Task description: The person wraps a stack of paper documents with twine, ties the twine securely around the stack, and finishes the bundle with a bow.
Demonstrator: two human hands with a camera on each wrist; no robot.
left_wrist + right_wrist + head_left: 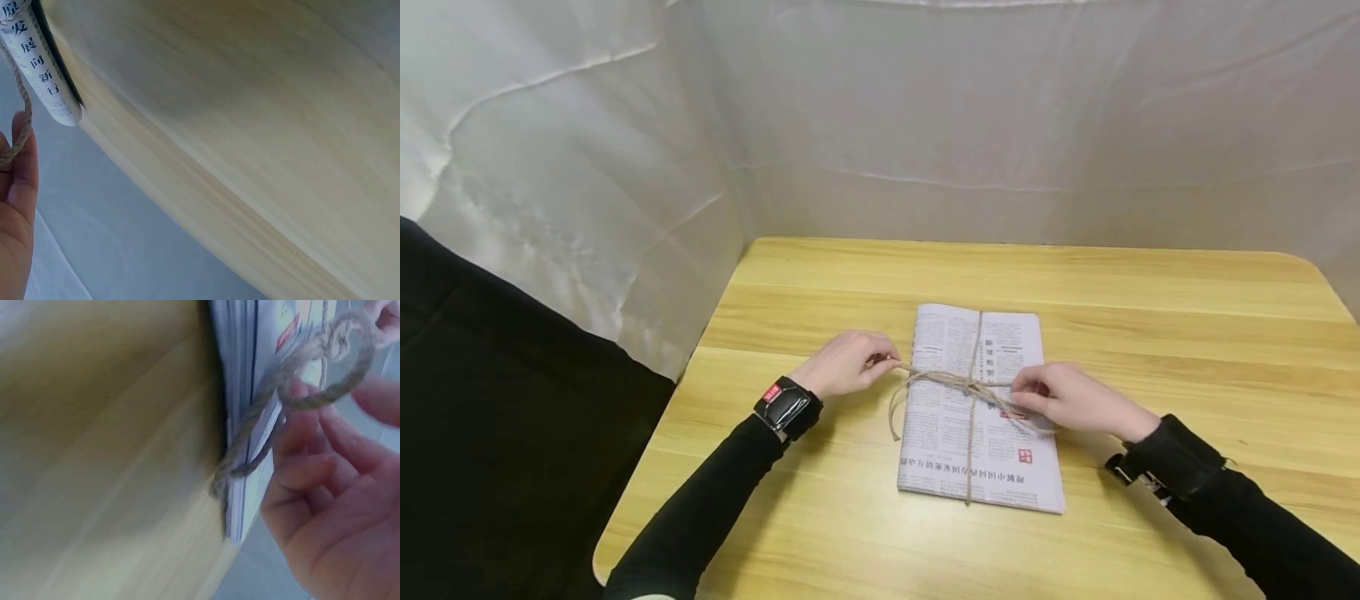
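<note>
White sheeting backs your table (1187,333), where each hand's grip pinches rough, limp twine (958,383) crossing the floppy, light newspaper bundle (940,450): left hand (846,362), right hand (1067,400).

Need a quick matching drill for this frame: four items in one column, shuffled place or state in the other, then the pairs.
Column one:
1. folded stack of printed newspapers
2. brown jute twine
3. left hand
4. right hand

Column two:
A. pinches a twine loop over the stack's right half
B. lies flat on the light wooden table
C. pulls a twine end off the stack's left edge
D. crossed over the stack, knotted at the middle

Pairs: 1-B, 2-D, 3-C, 4-A
</note>
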